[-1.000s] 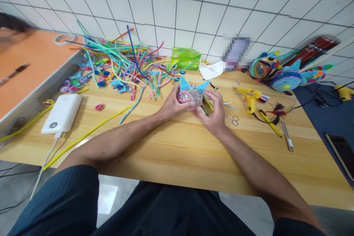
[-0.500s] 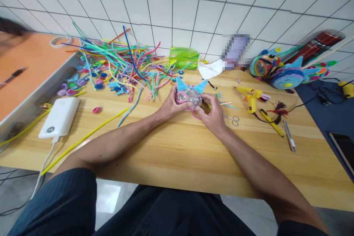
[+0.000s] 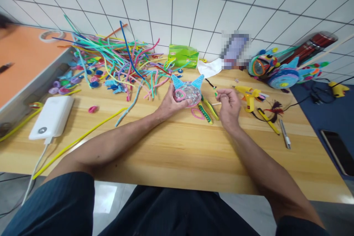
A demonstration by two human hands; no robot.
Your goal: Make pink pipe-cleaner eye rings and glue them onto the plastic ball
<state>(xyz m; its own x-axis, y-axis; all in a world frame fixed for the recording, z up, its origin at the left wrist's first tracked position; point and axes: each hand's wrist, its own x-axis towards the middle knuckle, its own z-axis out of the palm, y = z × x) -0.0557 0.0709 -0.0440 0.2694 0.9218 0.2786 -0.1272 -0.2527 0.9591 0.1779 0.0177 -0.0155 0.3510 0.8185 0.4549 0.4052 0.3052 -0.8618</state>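
My left hand (image 3: 174,102) grips a round, see-through craft head (image 3: 193,94) with two pointed blue pipe-cleaner ears and a pink loop on its left side. Its thumb presses on the front. My right hand (image 3: 230,107) is apart from it, over the table to the right, with its fingers curled together; what they hold, if anything, I cannot make out. Between the hands lie green-and-yellow pliers (image 3: 210,110) and a loose pink pipe-cleaner loop (image 3: 198,113). A thin pale stick (image 3: 216,104) lies by my right fingertips.
Pipe cleaners (image 3: 118,59) are heaped at the back left. A white power bank (image 3: 51,117) is at the left. Toward the right are a yellow glue gun (image 3: 249,97), a yellow cutter (image 3: 268,121), a pen-like tool (image 3: 284,134), and finished crafts (image 3: 284,79) beside a red flask (image 3: 312,48).
My right hand has let go of the craft head and moved right, uncovering the pliers and pink loop and now covering the small scissors. My left hand keeps its grip.
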